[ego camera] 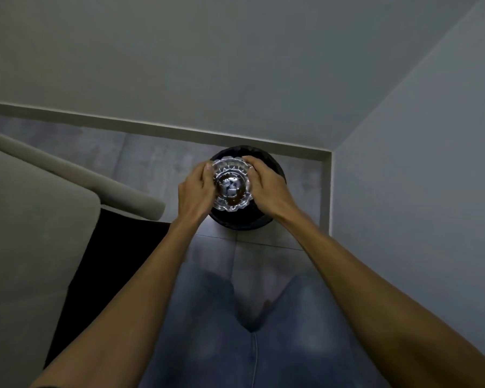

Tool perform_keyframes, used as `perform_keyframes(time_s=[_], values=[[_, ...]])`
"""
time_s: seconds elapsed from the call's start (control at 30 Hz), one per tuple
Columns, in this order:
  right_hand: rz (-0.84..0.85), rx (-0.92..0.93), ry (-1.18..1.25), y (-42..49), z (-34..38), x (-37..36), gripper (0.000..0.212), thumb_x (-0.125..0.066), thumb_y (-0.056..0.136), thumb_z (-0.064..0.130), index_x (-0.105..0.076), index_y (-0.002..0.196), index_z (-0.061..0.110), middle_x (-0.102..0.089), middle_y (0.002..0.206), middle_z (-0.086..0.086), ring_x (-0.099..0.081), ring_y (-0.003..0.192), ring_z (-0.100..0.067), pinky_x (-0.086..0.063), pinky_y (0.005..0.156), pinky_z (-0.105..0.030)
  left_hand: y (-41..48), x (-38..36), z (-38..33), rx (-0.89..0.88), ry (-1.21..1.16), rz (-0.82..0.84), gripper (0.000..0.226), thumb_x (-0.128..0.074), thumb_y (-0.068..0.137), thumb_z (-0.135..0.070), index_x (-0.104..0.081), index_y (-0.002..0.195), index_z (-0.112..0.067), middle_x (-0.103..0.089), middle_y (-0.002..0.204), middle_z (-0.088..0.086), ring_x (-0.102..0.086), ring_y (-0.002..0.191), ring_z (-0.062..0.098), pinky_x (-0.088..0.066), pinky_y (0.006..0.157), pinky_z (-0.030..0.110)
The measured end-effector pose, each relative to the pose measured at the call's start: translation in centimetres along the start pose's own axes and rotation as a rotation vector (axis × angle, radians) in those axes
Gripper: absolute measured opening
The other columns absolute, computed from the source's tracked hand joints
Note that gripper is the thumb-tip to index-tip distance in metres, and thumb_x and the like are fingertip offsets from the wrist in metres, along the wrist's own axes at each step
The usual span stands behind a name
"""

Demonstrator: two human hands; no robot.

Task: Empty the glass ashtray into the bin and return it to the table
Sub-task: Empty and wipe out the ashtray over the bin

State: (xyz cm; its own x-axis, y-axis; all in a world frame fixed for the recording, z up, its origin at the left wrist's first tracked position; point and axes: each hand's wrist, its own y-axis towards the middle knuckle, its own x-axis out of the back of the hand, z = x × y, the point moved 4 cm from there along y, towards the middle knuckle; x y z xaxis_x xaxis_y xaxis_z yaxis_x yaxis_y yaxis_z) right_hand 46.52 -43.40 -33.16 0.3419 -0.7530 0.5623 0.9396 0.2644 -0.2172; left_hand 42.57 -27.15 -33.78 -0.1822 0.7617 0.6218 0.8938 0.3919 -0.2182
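A round cut-glass ashtray [231, 186] with dark brown residue in its bowl is held directly above a round black bin [237, 221] on the floor. My left hand [195, 193] grips its left rim and my right hand [269, 186] grips its right rim. The ashtray faces up toward the camera, roughly level. Most of the bin's opening is hidden behind the ashtray and my hands. The table is out of view.
The bin stands in a corner, against a grey wall [235, 65] with a pale skirting board [157, 127], another wall [417, 163] on the right. A grey sofa arm [39, 219] is at the left. My legs in blue jeans [207, 331] stand on the tiled floor.
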Motion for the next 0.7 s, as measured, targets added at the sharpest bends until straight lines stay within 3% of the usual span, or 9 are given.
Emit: perform_keyframes(time_s=[0.13, 0.27, 0.43, 0.6, 0.7], values=[[-0.056, 0.025, -0.014, 3.3, -7.0, -4.7, 0.041, -0.039, 0.105, 0.027, -0.053, 0.141, 0.015, -0.064, 0.133, -0.006, -0.060, 0.122, -0.021, -0.045, 0.102, -0.029, 3.4, -5.3, 5.9, 0.057, -0.032, 0.012, 0.040, -0.036, 0.105, -0.038, -0.070, 0.110, -0.018, -0.072, 0.101, 0.006, -0.065, 0.100, 0.028, -0.053, 0.091, 0.042], [-0.091, 0.119, -0.071, 5.7, -11.4, -7.0, 0.043, -0.043, 0.104, 0.033, -0.052, 0.143, 0.018, -0.056, 0.128, -0.008, -0.058, 0.114, -0.019, -0.042, 0.098, -0.025, 6.4, -9.3, 10.3, 0.118, -0.052, 0.030, 0.038, -0.038, 0.104, -0.039, -0.068, 0.092, -0.020, -0.071, 0.095, 0.004, -0.065, 0.098, 0.029, -0.051, 0.085, 0.040], [-0.196, 0.459, -0.362, 5.7, -16.0, -8.8, 0.035, -0.046, 0.102, 0.036, -0.064, 0.125, 0.018, -0.050, 0.132, -0.010, -0.052, 0.085, -0.012, -0.053, 0.073, -0.033, 9.6, -13.0, 14.9, 0.105, -0.048, 0.032, 0.046, -0.038, 0.104, -0.039, -0.068, 0.095, -0.006, -0.073, 0.094, 0.012, -0.064, 0.092, 0.029, -0.049, 0.082, 0.040], [-0.158, 0.685, -0.657, 4.7, -19.3, -9.3, 0.041, -0.062, 0.092, 0.025, -0.061, 0.130, 0.010, -0.056, 0.130, -0.018, -0.061, 0.100, -0.028, -0.052, 0.076, -0.042, 10.8, -14.0, 15.6, 0.106, -0.044, 0.037, 0.046, -0.039, 0.104, -0.039, -0.064, 0.085, -0.005, -0.071, 0.090, 0.018, -0.061, 0.080, 0.027, -0.045, 0.072, 0.036], [-0.180, 0.774, -0.711, 4.7, -19.2, -9.2, 0.034, -0.066, 0.090, 0.023, -0.066, 0.119, 0.006, -0.064, 0.121, -0.016, -0.065, 0.099, -0.032, -0.049, 0.071, -0.039, 10.5, -14.5, 15.1, 0.157, -0.135, 0.165, 0.038, -0.043, 0.103, -0.038, -0.067, 0.082, -0.017, -0.072, 0.087, 0.017, -0.066, 0.067, 0.029, -0.051, 0.062, 0.033]])
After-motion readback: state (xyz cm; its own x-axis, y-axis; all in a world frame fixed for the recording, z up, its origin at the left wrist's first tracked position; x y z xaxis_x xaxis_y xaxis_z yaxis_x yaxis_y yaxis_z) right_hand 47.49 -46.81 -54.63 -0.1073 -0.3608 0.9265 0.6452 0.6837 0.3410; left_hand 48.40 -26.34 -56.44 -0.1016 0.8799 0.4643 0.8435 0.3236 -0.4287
